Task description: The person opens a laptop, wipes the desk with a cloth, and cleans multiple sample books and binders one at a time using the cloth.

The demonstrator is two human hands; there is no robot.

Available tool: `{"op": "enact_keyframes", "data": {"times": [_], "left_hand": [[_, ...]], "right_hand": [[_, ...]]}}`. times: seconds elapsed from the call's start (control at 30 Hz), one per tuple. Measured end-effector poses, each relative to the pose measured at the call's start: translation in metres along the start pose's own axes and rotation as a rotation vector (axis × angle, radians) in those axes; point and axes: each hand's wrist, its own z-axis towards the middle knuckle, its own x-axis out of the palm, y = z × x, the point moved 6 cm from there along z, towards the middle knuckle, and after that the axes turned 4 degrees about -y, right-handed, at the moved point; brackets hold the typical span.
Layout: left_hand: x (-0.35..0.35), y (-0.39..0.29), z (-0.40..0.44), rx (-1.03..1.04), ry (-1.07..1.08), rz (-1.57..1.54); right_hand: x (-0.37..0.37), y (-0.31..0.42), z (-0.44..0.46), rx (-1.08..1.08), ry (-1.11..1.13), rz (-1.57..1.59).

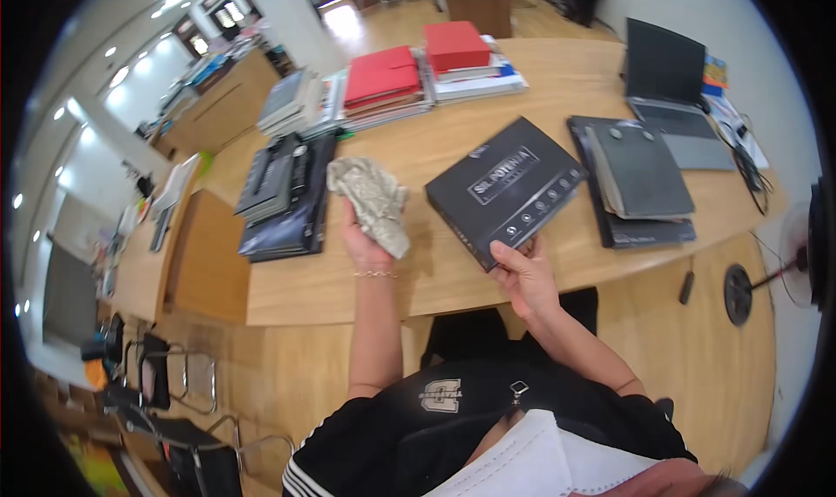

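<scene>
Right hand: The right hand point(524, 279) is gripping one near corner of a black printed carton point(488, 205), thumb pressing the top face and fingers passing beneath.
Carton position: It is extending forward from that grip, above the desk point(305, 297); whether its far side is touching the wood, this angle is not showing clearly.
Carton handling: The panels are appearing stiff and smooth, probably slippery under a loose thumb; weight is seeming light to moderate, and the corners are presumably risking dents under hard pinching.
Carton hold points: The present corner hold is leaving most of the bulk beyond the fingers; the two opposite side edges are offering better balance, in judgement.
Left hand: The left hand point(364, 243) is holding a crumpled beige cloth point(370, 197), its fingers mostly hiding under the folds.
Cloth handling: It is looking soft, limp and light, unlikely to break; the bunched middle is giving the surest purchase.
Outside left grip: A dark stack of boxes and books point(283, 231) is lying just beyond the cloth.
Outside right grip: A grey binder point(640, 171) is resting near the carton, with a laptop point(666, 62) standing farther out.
</scene>
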Motion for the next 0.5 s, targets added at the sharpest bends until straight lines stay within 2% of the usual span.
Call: {"op": "enact_keyframes", "data": {"times": [0.07, 0.13, 0.27, 0.37, 0.43, 0.5], "left_hand": [[-0.003, -0.004, 0.003, -0.036, 0.046, -0.087], [-0.010, -0.005, 0.008, -0.030, 0.070, -0.047], [0.002, 0.001, 0.003, -0.002, 0.035, -0.002], [0.003, 0.000, 0.001, 0.023, 0.025, 0.041], [-0.001, -0.004, 0.001, 0.072, 0.002, 0.104], [0.014, -0.008, -0.012, 0.188, -0.044, 0.262]], "right_hand": [[0.009, -0.016, 0.008, 0.033, -0.007, -0.010], [0.012, -0.028, 0.006, 0.074, -0.019, -0.099], [0.001, -0.031, -0.009, 0.544, 0.378, -0.428], [-0.013, 0.009, -0.003, 0.111, 0.470, -1.081], [-0.002, 0.079, 0.000, -0.705, 0.271, -1.102], [-0.005, 0.118, 0.012, -1.093, 0.044, -1.389]]}}
